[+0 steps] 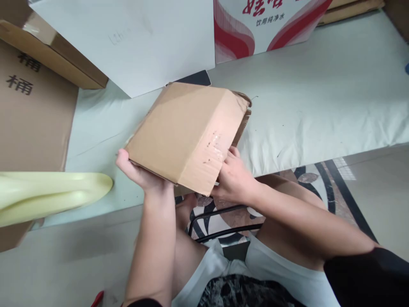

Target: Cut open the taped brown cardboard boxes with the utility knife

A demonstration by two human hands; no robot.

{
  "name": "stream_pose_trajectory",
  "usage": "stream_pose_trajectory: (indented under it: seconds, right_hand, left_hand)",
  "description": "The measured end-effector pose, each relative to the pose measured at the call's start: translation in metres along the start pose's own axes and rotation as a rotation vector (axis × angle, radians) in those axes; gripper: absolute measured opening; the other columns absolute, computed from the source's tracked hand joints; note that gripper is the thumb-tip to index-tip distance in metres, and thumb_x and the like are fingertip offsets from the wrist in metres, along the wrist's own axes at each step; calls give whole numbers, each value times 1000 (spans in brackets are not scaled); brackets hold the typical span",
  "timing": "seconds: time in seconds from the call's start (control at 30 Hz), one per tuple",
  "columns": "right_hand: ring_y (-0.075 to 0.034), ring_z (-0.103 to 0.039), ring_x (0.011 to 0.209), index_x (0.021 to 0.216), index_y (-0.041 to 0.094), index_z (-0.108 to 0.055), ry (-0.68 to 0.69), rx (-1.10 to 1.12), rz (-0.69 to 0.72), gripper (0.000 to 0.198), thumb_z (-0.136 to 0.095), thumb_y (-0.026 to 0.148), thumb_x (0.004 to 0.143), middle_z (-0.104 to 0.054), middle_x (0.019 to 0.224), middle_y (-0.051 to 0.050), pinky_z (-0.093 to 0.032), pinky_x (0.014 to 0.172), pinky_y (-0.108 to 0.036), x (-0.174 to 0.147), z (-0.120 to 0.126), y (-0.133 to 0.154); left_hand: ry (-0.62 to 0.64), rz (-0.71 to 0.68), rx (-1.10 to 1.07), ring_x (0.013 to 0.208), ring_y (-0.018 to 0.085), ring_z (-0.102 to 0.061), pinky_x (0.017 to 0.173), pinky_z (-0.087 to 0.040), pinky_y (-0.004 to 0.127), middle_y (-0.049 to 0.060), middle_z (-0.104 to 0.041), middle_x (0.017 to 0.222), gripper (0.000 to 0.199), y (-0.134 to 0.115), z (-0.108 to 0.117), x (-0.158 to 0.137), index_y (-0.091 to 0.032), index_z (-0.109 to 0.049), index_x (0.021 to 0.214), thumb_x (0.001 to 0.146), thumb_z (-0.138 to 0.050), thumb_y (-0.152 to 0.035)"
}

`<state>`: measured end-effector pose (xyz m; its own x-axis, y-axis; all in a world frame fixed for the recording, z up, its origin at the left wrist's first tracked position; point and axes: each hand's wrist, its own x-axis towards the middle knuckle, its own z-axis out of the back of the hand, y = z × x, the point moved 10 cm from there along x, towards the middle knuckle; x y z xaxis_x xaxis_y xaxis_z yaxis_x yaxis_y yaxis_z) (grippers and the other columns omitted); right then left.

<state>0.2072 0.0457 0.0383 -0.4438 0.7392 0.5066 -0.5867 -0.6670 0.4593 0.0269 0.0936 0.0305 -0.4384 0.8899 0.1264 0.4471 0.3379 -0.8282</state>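
A brown cardboard box (pixel 174 123) is tilted in front of me, above the near edge of the covered table. One end flap (pixel 214 145) stands out on its right side, with torn paper and tape marks on it. My left hand (pixel 142 172) grips the box's near left corner from below, thumb at the outer edge. At the open right end, my right hand (pixel 234 177) has its fingers bent in behind the flap, so the fingertips are hidden. Whether they pinch the flap or something inside does not show. A dark flat object (pixel 194 78) lies just behind the box.
A white box (pixel 128 42) and a red and white carton (pixel 265 25) stand at the back of the pale tablecloth (pixel 319 98). Large cardboard boxes (pixel 35 115) and a pale yellow curved object (pixel 54 194) are at left. A black metal bar (pixel 223 212) shows below.
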Motion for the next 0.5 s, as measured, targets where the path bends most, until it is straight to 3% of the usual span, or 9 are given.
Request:
stream_pose_trajectory:
  seconds: [0.13, 0.27, 0.4, 0.5]
  right_hand:
    - [-21, -54, 81, 84, 21, -62, -185, -71, 51, 19, -59, 36, 96, -64, 81, -5, -36, 77, -38, -1, 15, 6]
    - [-18, -41, 70, 76, 23, -57, -285, -80, 148, 24, -58, 25, 99, -54, 69, 0, -29, 69, -37, 3, 32, 18]
    - [-17, -46, 70, 78, 23, -61, -189, 148, 397, 26, -52, 31, 102, -57, 67, 2, -36, 68, -37, 2, 35, 43]
    - [-14, -42, 57, 66, 24, -49, -167, 352, 486, 39, -48, 37, 103, -51, 57, 4, -35, 58, -36, -3, 45, 51]
  left_hand:
    - [-34, 2, -3, 110, 30, -70, 96, -55, 38, 12, -73, 95, 50, -1, 4, -2, -17, -71, 88, 94, -38, -54]
    - [-98, -8, -14, 105, 30, -69, 95, -56, 39, 11, -70, 92, 48, -4, 12, -3, -17, -67, 87, 92, -42, -59]
    - [-174, -65, -88, 78, 21, -64, 80, -56, 34, 4, -59, 77, 38, -16, 18, -3, -20, -51, 74, 94, -40, -50]
    - [-168, -98, -149, 65, 16, -55, 75, -54, 33, -1, -46, 70, 36, -28, 15, -2, -23, -33, 68, 97, -36, -44]
